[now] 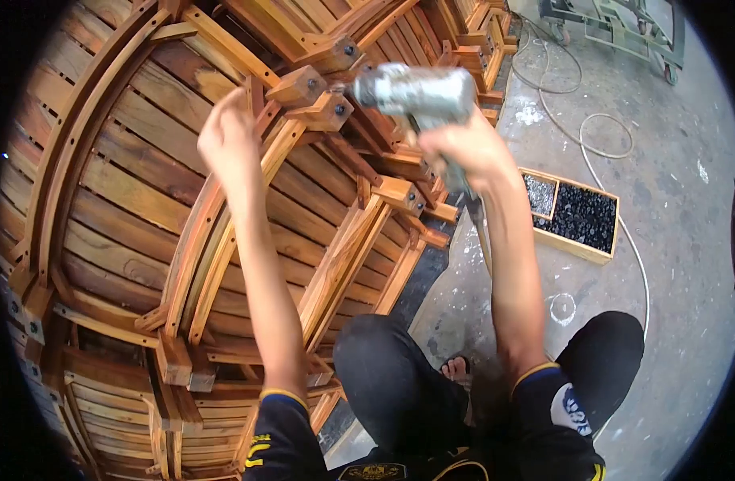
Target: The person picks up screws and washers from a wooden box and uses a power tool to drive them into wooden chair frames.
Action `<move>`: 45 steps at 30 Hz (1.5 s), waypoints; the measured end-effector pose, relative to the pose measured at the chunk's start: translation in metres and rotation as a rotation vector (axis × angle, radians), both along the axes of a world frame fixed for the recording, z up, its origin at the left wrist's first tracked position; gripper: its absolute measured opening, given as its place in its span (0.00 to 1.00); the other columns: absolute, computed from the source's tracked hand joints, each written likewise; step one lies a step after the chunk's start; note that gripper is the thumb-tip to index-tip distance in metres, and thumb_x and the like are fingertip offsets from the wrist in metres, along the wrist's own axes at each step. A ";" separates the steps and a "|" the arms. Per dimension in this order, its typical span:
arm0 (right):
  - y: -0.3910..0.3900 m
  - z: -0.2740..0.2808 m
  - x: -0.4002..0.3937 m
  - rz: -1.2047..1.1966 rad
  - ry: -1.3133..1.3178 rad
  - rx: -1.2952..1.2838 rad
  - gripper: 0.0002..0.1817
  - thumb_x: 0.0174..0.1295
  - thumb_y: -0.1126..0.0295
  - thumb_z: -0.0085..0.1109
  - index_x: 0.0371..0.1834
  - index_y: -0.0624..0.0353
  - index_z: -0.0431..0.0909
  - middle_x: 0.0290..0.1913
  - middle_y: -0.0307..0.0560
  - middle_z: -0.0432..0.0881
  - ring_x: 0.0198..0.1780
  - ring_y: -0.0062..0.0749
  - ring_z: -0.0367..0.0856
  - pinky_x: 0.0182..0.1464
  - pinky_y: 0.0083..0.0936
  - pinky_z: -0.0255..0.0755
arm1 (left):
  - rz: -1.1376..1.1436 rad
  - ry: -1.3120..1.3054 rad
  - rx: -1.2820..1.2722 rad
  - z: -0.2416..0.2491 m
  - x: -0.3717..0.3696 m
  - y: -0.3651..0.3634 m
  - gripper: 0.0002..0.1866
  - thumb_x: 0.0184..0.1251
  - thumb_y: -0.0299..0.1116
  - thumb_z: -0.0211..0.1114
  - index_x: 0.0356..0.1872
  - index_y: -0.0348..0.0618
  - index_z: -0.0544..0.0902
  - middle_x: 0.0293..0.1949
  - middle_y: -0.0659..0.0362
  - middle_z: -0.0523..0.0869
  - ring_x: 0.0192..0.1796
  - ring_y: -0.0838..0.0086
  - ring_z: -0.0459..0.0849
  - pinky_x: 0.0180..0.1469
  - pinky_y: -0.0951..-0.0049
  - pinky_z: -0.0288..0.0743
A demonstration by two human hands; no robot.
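Observation:
In my right hand [468,148] is a silver pistol-shaped air impact wrench [420,86], blurred by motion, its nose pointing left. The tip of the tool is close to the ends of two square wooden legs, an upper leg [297,85] and a lower leg [327,112], each with a dark bolt in its end. My left hand [226,144] is raised over the slatted wooden furniture [155,172], left of these legs. Its fingers are curled together, and I cannot tell what is in them.
A wooden box [576,250] holding many small black parts, with a smaller compartment of shiny pieces, sits on the concrete floor [680,264] at right. A pale hose [636,240] loops across the floor. More slatted furniture spreads left and behind. A wheeled metal cart [616,32] stands at the top right.

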State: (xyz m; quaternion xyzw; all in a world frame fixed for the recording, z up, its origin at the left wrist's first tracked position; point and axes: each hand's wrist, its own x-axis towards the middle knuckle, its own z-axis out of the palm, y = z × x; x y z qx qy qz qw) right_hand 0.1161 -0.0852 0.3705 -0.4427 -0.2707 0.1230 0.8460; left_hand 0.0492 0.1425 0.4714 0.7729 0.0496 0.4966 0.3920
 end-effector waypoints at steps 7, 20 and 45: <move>-0.036 -0.066 -0.049 -0.234 0.157 -0.273 0.26 0.36 0.84 0.53 0.46 0.64 0.77 0.29 0.40 0.78 0.24 0.20 0.72 0.20 0.16 0.65 | -0.690 0.588 -1.021 -0.143 -0.096 -0.037 0.13 0.72 0.31 0.51 0.47 0.33 0.79 0.15 0.69 0.63 0.14 0.87 0.57 0.16 0.86 0.50; -0.046 -0.273 -0.101 -0.044 0.550 -1.029 0.12 0.37 0.79 0.56 0.29 0.63 0.77 0.16 0.41 0.72 0.12 0.24 0.66 0.12 0.25 0.58 | -0.542 0.869 -1.134 -0.347 -0.210 -0.054 0.16 0.71 0.33 0.51 0.54 0.36 0.77 0.33 0.62 0.79 0.39 0.76 0.80 0.41 0.76 0.75; 0.043 -0.337 -0.249 -0.112 0.431 -1.260 0.16 0.50 0.67 0.58 0.43 0.56 0.80 0.38 0.61 0.83 0.45 0.59 0.81 0.48 0.50 0.74 | -0.337 1.118 -1.522 -0.317 -0.393 -0.086 0.13 0.75 0.37 0.52 0.40 0.37 0.78 0.17 0.72 0.58 0.17 0.86 0.54 0.20 0.81 0.48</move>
